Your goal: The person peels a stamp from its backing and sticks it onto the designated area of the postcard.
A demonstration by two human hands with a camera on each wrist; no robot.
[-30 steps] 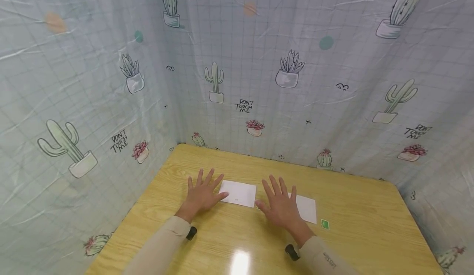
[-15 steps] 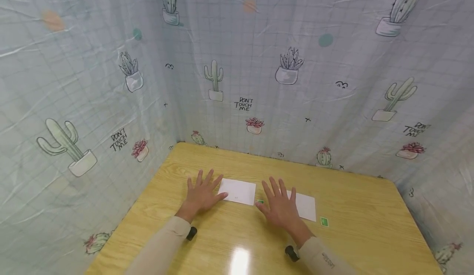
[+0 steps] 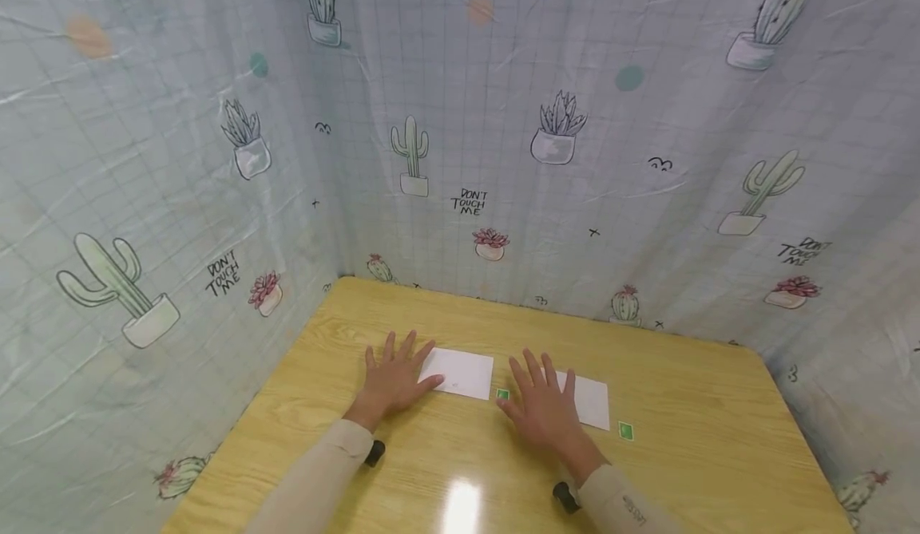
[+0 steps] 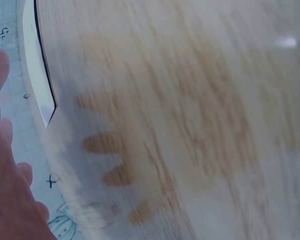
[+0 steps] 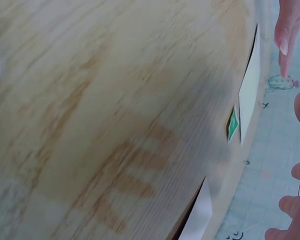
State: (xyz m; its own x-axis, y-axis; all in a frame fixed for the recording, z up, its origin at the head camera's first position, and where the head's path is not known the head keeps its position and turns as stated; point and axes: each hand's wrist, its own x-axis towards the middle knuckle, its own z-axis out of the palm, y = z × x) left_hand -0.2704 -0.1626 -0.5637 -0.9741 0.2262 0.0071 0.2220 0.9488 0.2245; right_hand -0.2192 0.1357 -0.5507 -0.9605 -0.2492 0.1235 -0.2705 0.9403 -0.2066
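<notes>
Fingers spread and straight, my left hand [image 3: 391, 382] hovers over the left end of a white paper rectangle [image 3: 463, 373], perhaps an envelope. My right hand [image 3: 546, 410] is spread the same way and covers the left part of a second white rectangle [image 3: 593, 403]. Neither hand holds anything. A small green square with a pale border, like a stamp [image 3: 502, 394], lies by the right thumb. Another green stamp-like square [image 3: 627, 431] lies right of the second rectangle. Finger shadows fall on the wood in the left wrist view, where one white rectangle's edge [image 4: 40, 65] shows.
The yellow wood-grain table [image 3: 719, 422] carries these papers near its middle. A cactus-printed curtain [image 3: 460, 143] closes off the back and both sides. Dark wrist devices [image 3: 565, 497] sit under both wrists. Light glares on the table's front [image 3: 461, 506].
Both hands stay almost still, spread in the air. The head view has shifted slightly, and the stamp-like square by my right thumb, mostly hidden a second ago, now shows fully.
</notes>
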